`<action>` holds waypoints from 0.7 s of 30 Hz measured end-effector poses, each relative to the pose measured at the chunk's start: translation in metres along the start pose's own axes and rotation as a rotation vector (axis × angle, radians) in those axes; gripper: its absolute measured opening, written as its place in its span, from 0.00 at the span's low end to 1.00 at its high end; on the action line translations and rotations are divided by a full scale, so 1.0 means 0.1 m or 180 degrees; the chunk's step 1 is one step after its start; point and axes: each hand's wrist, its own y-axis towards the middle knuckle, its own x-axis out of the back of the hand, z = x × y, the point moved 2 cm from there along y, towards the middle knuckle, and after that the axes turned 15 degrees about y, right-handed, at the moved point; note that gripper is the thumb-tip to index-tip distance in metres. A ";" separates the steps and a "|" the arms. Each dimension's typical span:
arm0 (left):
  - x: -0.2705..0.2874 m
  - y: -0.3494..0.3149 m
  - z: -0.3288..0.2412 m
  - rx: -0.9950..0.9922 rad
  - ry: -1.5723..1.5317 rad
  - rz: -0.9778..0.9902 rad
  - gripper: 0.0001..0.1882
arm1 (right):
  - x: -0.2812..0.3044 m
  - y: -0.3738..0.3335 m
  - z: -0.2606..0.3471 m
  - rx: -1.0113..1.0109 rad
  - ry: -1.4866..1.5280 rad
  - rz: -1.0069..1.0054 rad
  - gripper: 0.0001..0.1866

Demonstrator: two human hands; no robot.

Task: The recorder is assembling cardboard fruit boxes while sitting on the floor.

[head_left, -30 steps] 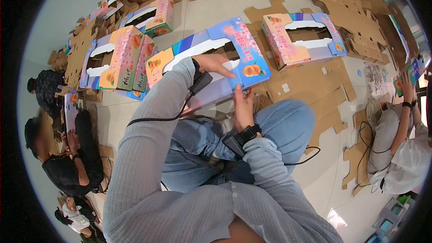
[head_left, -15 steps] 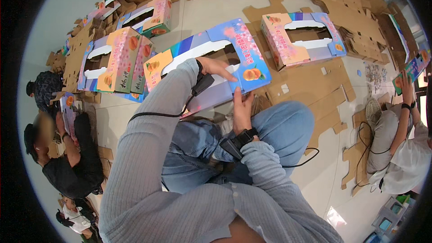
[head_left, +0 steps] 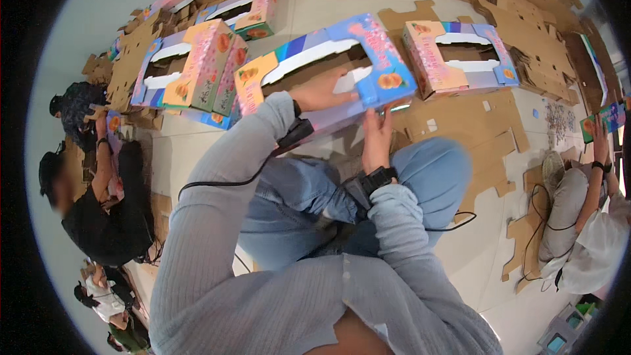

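Note:
A colourful cardboard fruit box (head_left: 276, 66) with printed peaches and blossoms stands tilted before my knees, a large cut-out in its top. My left hand (head_left: 323, 92) reaches over its near edge by the opening, fingers on the white flap (head_left: 351, 81) and near panel; part of the grip is hidden. At the near right corner, below the blue end flap (head_left: 392, 85), my right hand (head_left: 377, 137) holds the edge, its thumb and fingers somewhat apart. The box's underside is out of sight.
Similar boxes stand at left (head_left: 190, 69), far left (head_left: 253, 13) and right (head_left: 460, 59). Flat brown cardboard (head_left: 467, 118) lies on the pale floor. Stacked cardboard blanks (head_left: 526, 39) sit at the far right. Other people (head_left: 105, 210) sit working on both sides.
My left hand has drawn back from the box's near right corner toward the opening's near edge. My right fingers have shifted along that corner and spread slightly. The whole view has shifted a little.

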 end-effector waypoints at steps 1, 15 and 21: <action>0.05 -0.17 0.02 0.0078 0.0121 -0.0233 0.41 | 0.00 0.00 0.01 0.0136 -0.0008 0.0032 0.39; 0.19 -0.91 0.30 0.0432 0.0488 0.0894 0.53 | 0.09 -0.13 -0.29 -0.0856 -0.1170 0.0365 0.26; 0.02 -0.73 0.12 0.0587 0.0427 0.0490 0.55 | -0.01 -0.24 -0.33 -0.0993 -0.1435 0.1026 0.28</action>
